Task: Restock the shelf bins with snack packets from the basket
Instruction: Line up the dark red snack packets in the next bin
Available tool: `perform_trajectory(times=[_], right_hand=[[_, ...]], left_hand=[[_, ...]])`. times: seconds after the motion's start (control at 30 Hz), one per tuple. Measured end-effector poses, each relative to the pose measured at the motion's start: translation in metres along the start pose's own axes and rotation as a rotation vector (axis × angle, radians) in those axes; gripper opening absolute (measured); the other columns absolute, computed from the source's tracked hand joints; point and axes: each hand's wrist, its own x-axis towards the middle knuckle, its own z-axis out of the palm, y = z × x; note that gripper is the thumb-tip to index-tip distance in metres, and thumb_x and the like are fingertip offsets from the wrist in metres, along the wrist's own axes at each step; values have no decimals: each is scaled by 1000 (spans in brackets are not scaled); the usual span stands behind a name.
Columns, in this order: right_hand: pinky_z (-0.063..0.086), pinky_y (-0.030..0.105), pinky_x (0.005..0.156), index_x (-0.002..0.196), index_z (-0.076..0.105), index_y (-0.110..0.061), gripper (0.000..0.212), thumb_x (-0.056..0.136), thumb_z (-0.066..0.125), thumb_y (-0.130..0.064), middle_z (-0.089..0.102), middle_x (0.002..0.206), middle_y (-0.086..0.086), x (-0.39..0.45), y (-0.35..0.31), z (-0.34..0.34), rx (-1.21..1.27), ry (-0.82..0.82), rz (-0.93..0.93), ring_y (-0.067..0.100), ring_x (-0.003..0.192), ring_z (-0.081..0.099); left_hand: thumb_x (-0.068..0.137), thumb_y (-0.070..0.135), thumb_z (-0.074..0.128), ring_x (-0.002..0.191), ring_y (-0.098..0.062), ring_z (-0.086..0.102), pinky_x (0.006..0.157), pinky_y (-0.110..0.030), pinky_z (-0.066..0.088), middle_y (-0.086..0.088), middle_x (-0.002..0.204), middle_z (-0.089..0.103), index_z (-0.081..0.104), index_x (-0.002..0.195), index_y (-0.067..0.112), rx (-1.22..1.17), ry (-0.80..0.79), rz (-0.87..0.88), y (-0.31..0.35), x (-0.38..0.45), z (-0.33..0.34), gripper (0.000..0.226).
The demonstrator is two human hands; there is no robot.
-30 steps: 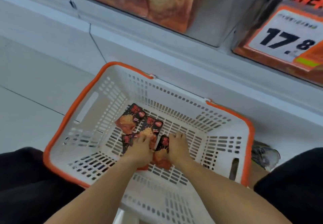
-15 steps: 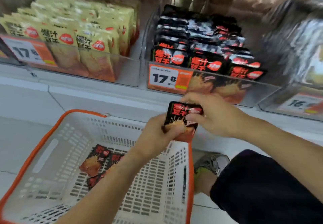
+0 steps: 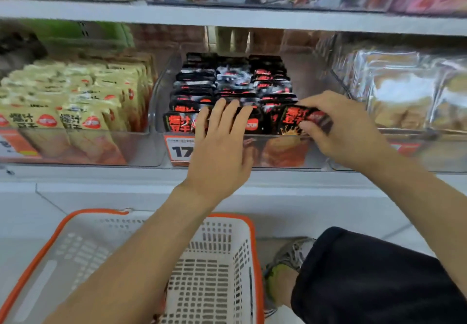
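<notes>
Over bin (image 3: pixel 283 152): R hand (image 3: pixel 346 131) w/ packet (image 3: pixel 303 119)

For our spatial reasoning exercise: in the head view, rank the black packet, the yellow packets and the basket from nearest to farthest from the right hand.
1. black packet, pinched in the right hand
2. yellow packets, left bin
3. basket, lower left on the floor; items 2 and 3 are close to call

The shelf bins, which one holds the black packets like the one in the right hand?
The middle bin, with the orange price tag on its front. The left bin holds yellow packets; the right bin clear bags.
</notes>
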Motion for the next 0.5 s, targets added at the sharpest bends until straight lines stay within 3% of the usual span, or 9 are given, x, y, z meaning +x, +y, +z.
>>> perform_trajectory(times=[0.1, 0.2, 0.33, 0.5], right_hand=[[27, 28, 104, 128, 65, -13, 37, 93, 60, -23, 52, 133, 16, 2, 4, 14, -37, 7, 41, 38, 122, 46], [28, 32, 112, 141, 56, -20, 40, 104, 47, -33, 40, 154, 13, 2, -1, 17, 28, -45, 136, 29, 140, 39], [44, 47, 106, 147, 47, -25, 43, 105, 42, -34, 40, 155, 11, 1, -7, 21, -3, -82, 133, 33, 135, 48], [43, 56, 105, 147, 47, -29, 42, 106, 40, -35, 38, 156, 13, 4, -15, 22, -31, -124, 143, 38, 130, 52]], left_hand=[[85, 32, 65, 146, -33, 28, 121, -54, 14, -9, 153, 40, 38, 149, 12, 19, 24, 3, 0, -2, 5, 71], [83, 28, 68, 146, -32, 27, 122, -53, 11, -9, 153, 39, 38, 149, 12, -6, 41, 9, 0, -3, 7, 73], [83, 28, 66, 146, -33, 27, 122, -52, 8, -9, 153, 39, 39, 148, 11, -22, 37, -2, 0, -3, 8, 73], [83, 26, 66, 147, -32, 26, 123, -51, 6, -8, 152, 39, 39, 148, 12, -55, 28, -4, 0, -3, 8, 72]])
